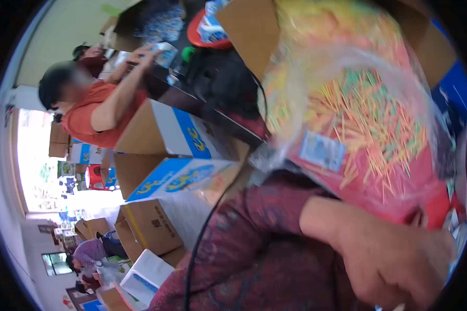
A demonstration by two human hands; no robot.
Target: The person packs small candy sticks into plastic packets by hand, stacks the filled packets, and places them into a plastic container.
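My left hand [399, 259], in a maroon patterned sleeve, is at the lower right with its fingers curled down. A pale bit shows at the fingers at the picture's edge, too little to name. Beside the hand is a large clear plastic bag [296, 88], its mouth spread wide. Thin orange, yellow and green sticks [376, 119] lie heaped in it, over a pink area. A small blue-and-white packet [321, 150] rests at the side of the heap. My right hand is out of view.
The view is tilted sideways. An open blue-and-white carton [192, 137] stands by the dark table, and a brown carton [153, 228] is below it. A co-worker in an orange shirt [106, 111] holds a small white-and-blue pack [165, 54]. A dark cable [202, 233] crosses the view.
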